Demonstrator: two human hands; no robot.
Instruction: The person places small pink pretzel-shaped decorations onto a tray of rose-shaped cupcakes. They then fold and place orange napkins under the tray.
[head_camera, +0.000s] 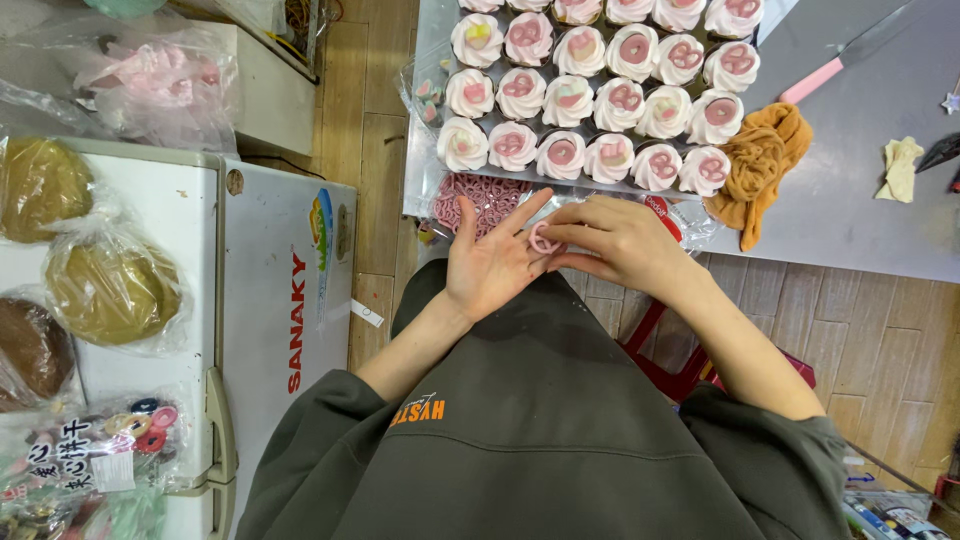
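Cupcakes (590, 95) crowd a grey table (860, 180) over wood flooring (880, 330); right hand (620, 240) grip clamped on pink ring (543, 240), left hand (490, 260) open.

Your way along the desk's (850, 190) near edge is blocked by cupcake rows (590, 95) and an orange cloth (760, 165); the grey right part looks open.

Left hand (492, 262) open, palm turned up, fingers spread and pointing away from body. Right hand (618, 242) palm down, fingers curled, thumb and forefinger pinched together just over left fingertips. Both forearms bare, sleeves pushed up to elbows
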